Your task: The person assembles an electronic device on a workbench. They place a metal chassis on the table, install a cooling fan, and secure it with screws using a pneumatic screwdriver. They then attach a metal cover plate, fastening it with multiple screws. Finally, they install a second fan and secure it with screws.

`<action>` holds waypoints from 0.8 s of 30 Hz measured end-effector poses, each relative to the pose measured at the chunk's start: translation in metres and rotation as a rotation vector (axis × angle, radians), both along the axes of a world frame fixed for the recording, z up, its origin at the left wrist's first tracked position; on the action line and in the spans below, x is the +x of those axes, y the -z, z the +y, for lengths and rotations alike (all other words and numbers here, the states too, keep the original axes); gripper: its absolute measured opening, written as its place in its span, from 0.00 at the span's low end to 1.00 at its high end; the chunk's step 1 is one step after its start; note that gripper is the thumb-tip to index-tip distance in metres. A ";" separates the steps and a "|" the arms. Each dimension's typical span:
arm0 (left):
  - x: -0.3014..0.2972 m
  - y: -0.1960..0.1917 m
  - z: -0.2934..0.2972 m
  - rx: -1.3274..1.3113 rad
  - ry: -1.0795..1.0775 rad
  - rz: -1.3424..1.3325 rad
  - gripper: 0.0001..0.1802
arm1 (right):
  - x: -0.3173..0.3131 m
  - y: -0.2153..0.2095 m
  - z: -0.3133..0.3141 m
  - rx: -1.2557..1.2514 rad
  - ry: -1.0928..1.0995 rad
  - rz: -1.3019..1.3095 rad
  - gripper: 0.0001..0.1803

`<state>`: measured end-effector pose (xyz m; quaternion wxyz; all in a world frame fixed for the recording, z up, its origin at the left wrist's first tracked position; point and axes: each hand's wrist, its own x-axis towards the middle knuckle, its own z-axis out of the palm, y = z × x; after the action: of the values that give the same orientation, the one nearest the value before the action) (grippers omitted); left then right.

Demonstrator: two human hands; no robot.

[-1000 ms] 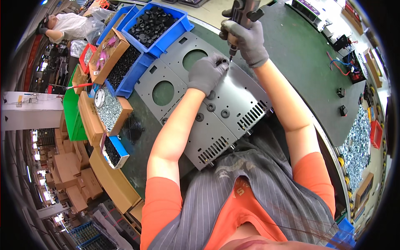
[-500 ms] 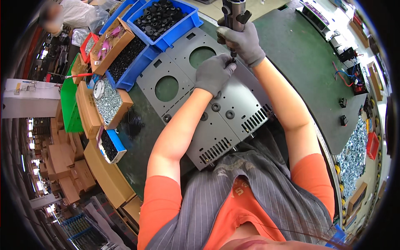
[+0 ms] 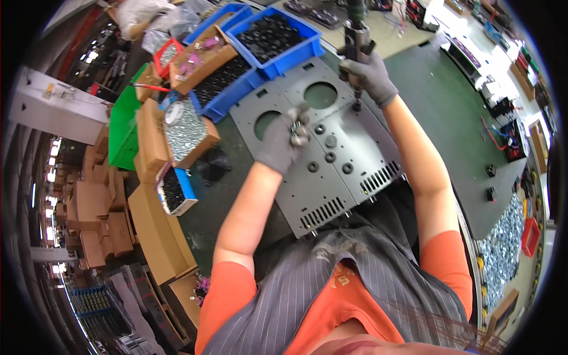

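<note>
My right hand (image 3: pixel 373 77), in a grey glove, is wrapped round an upright power screwdriver (image 3: pixel 357 44). The tool's tip meets a small black round rubber foot (image 3: pixel 357 107) near the right edge of a grey metal panel (image 3: pixel 370 142). My gloved left hand (image 3: pixel 279 145) is raised over the panel's left half, palm turned up and fingers curled round several small shiny screws (image 3: pixel 296 127). It partly covers one of the panel's two large round holes. Several black rubber feet (image 3: pixel 330 157) lie on the panel's middle, right of my left hand.
Beyond the panel stands a blue bin (image 3: pixel 273 44) of black rubber parts, beside another blue bin (image 3: pixel 222 89) of small black pieces. A cardboard box (image 3: pixel 188 133) of screws and a small blue-and-white box (image 3: pixel 174 189) are at the left. A green-topped table (image 3: pixel 438 124) extends to the right.
My left hand has drawn back left from the screwdriver's tip, and its fingers now show small screws. The screwdriver stays in my right hand; the view has shifted.
</note>
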<state>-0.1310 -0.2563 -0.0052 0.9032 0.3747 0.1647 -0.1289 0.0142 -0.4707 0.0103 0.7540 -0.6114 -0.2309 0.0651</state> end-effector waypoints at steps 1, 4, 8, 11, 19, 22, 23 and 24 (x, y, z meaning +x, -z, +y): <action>-0.011 0.000 0.004 -0.007 -0.058 0.010 0.14 | -0.003 -0.003 -0.001 -0.001 -0.001 -0.010 0.22; -0.040 0.013 0.020 -0.083 -0.181 -0.004 0.14 | -0.016 -0.012 -0.001 0.102 0.136 -0.060 0.23; -0.068 0.031 0.046 -0.134 -0.285 -0.082 0.12 | -0.066 -0.044 0.003 0.322 0.173 -0.057 0.24; -0.083 0.034 0.031 -0.046 -0.336 -0.104 0.09 | -0.115 -0.056 0.005 0.487 0.074 -0.059 0.22; -0.120 0.009 -0.033 -0.128 0.019 -0.156 0.14 | -0.192 -0.052 -0.004 0.655 -0.236 -0.203 0.27; -0.129 0.016 -0.041 -0.275 0.121 -0.147 0.16 | -0.200 -0.051 -0.006 0.631 -0.193 -0.275 0.28; -0.131 0.018 -0.043 -0.327 0.147 -0.139 0.16 | -0.202 -0.050 -0.006 0.621 -0.174 -0.280 0.29; -0.132 0.017 -0.044 -0.331 0.145 -0.140 0.16 | -0.205 -0.052 -0.004 0.651 -0.178 -0.227 0.28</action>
<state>-0.2628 -0.3002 -0.0221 0.9502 0.2398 0.0506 -0.1925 -0.1911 -0.4744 0.0622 0.8703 -0.3199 -0.3743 -0.0148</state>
